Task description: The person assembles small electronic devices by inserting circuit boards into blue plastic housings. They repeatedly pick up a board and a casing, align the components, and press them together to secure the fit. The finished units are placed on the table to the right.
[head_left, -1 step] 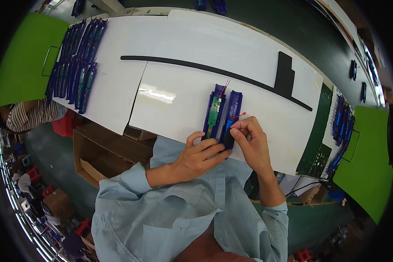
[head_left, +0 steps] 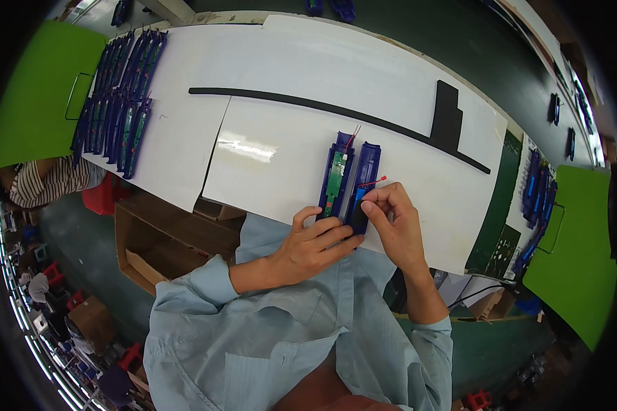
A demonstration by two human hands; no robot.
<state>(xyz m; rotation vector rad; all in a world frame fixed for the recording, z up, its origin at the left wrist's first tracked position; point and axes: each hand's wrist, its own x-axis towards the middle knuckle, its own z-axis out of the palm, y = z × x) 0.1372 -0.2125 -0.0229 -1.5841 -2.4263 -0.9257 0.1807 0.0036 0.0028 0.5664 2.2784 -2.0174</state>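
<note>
Head view. Two long blue shells side by side on the white desk (head_left: 274, 188), in front of the person's body, open faces up, a narrow gap between their upper parts. Left shell (head_left: 345, 142): contains a green circuit board (head_left: 335, 179); thin red wires (head_left: 353, 137) stick out past the far end. Right shell (head_left: 368, 162): blue block (head_left: 360, 195) inside, partly covered by fingers; short red lead (head_left: 373, 182) extends to the right, ending in a small red plug.

Left hand (head_left: 317, 244): thumb at the outer edge of the left shell, fingers fanned across the near ends of both shells. Firmness of hold: cannot tell.

Right hand (head_left: 399, 226): thumb and forefinger tips close together at the right shell, next to the blue block. Cannot tell what, if anything, is pinched between them.

Surroundings: long black strip (head_left: 322, 104) crosses the desk beyond the shells; stepped black piece (head_left: 446, 113) touches it toward the right. Many filled shells (head_left: 125, 130) lie in two rows at far left, beside a green panel (head_left: 41, 96). More blue shells (head_left: 538, 188) at the right. Cardboard box (head_left: 175, 236) below the desk edge, left of the person.
</note>
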